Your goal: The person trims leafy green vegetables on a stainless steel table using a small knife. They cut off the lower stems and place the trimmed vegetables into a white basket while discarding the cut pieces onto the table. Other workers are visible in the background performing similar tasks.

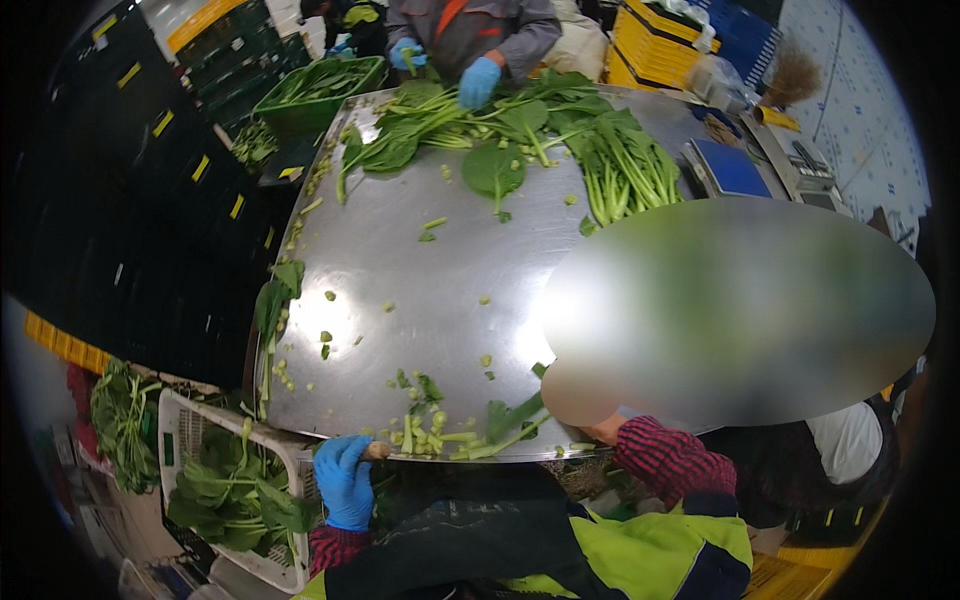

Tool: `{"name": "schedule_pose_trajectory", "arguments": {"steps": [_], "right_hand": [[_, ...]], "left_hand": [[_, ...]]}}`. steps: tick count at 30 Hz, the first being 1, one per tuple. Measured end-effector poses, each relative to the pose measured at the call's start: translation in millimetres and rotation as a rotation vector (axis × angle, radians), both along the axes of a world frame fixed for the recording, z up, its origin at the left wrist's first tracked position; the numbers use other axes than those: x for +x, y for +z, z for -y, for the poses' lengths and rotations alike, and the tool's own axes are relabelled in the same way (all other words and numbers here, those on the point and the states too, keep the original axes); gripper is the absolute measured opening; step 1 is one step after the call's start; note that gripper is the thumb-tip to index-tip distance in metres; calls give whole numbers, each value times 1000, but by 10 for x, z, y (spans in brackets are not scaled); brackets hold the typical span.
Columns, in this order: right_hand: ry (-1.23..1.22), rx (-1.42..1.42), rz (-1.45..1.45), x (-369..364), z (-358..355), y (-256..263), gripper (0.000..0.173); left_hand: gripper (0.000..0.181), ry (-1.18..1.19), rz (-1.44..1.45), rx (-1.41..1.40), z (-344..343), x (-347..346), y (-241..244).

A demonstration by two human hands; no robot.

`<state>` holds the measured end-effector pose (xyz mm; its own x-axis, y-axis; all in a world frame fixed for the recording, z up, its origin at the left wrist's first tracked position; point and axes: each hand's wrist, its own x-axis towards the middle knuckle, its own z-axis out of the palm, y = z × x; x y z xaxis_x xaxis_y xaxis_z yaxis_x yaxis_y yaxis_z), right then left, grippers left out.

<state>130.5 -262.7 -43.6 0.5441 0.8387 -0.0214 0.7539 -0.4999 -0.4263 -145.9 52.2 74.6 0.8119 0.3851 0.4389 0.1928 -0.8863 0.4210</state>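
Note:
My left hand (343,478), in a blue glove, rests with bent fingers at the near edge of the steel table (420,270). A small brownish tip shows beside its fingers; I cannot tell whether it is a bare fingertip or something held. Cut pale-green stem ends (429,435) lie just right of it. My right hand (606,429) comes from a red-and-black striped sleeve at the same edge. Most of that hand is lost in a blurred patch, so its grip is hidden. A leafy green stalk (514,424) lies to its left, running up to the blur.
A white plastic crate (169,427) of leafy greens stands left of me. Across the table, a co-worker's blue-gloved hands (478,82) handle greens. Bundled stalks (626,165) and a blue-topped scale (731,166) lie at the right. Dark stacked crates (142,195) border the left.

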Motion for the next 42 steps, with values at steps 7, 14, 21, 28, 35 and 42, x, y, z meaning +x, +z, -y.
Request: {"name": "schedule_pose_trajectory", "arguments": {"steps": [7, 14, 21, 28, 35, 42], "right_hand": [[-167, 198, -469, -181, -1498, 145, 66], [170, 59, -106, 587, -1662, 370, 82], [-563, 262, 146, 1947, -856, 193, 56], [-912, 71, 513, 3070, -669, 277, 52], [-835, 359, 665, 3936, 252, 173, 37], [-894, 549, 568, 4357, 1037, -14, 34]], "left_hand": [[51, 431, 18, 31, -442, -1043, 44], [50, 481, -5, 65, -752, -1525, 75], [38, 180, 67, 96, -407, -407, -40], [41, -112, -127, 2, 143, 739, -475], [42, -71, -253, -73, 464, 808, -948], [41, -34, -212, -72, 573, 909, -1257]]}}
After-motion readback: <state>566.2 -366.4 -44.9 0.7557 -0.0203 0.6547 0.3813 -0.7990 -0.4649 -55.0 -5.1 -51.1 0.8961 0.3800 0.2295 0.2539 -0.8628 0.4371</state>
